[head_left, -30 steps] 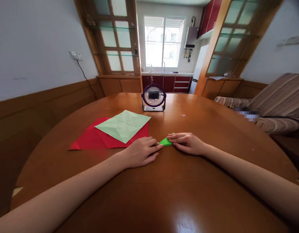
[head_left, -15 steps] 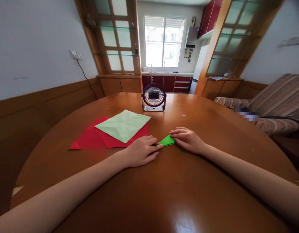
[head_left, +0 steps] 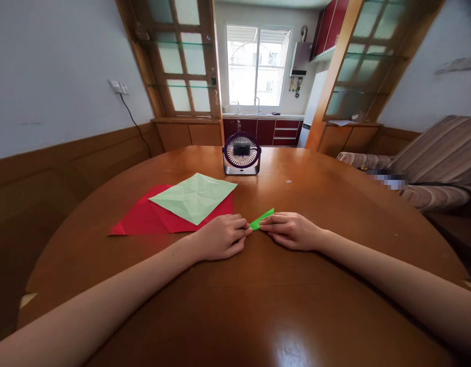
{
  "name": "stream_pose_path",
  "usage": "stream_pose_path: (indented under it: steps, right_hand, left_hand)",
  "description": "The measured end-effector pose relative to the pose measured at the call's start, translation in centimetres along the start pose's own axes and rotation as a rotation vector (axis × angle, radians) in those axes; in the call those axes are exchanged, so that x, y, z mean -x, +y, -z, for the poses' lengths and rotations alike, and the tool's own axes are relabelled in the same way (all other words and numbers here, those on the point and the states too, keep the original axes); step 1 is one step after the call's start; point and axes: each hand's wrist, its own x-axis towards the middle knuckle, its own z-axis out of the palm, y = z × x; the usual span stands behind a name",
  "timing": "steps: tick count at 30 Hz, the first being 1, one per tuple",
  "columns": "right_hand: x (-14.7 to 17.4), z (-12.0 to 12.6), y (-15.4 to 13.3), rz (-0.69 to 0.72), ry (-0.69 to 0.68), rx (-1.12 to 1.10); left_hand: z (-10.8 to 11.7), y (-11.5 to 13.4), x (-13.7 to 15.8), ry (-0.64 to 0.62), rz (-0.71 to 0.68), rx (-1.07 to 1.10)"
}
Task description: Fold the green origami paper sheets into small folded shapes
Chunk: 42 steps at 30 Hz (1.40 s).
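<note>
Head view: both bare hands rest over the middle of a brown, glossy worktop (head_left: 258, 290), with a folded piece of bright green paper (head_left: 256, 224) between them. This paper lies slanted, its narrow lower end toward the left hand (head_left: 224, 237) and its upper corner showing just beyond the fingers of the right hand (head_left: 291, 230). The left hand, fingers curled together, seems to pinch the narrow end, though its own fingertips hide the exact contact. The right hand pinches the other part, its fingers drawn close together and covering much of the near edge.

To the left of the paper, near the left hand, a large red sheet (head_left: 151, 219) lies flat on the worktop, and a creased pale green sheet (head_left: 197, 196) lies partly over it. Farther back stands a small round fan (head_left: 241, 151), upright on its stand. Off to the right, beyond the worktop's edge, is a striped seat (head_left: 434, 148); a bright window (head_left: 258, 66) shows at the back.
</note>
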Motion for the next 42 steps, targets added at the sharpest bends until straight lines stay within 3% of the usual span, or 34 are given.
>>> stream_pose_path:
  steps: [8,14,33,42]
  right_hand:
    - [-0.6,0.2,-0.4,0.039,-0.128,0.172]
    - [-1.0,0.2,-0.7,0.060,-0.126,0.246]
    - [0.9,0.9,0.1,-0.104,0.043,0.020]
    - [1.0,1.1,0.1,-0.148,0.078,-0.041]
  left_hand:
    - [0.5,0.2,-0.2,0.016,0.045,0.083]
    - [0.4,0.2,0.2,0.010,0.029,0.042]
    - [-0.5,-0.8,1.5,0.238,0.061,0.329]
    - [-0.4,-0.6,1.6,0.220,0.106,0.342]
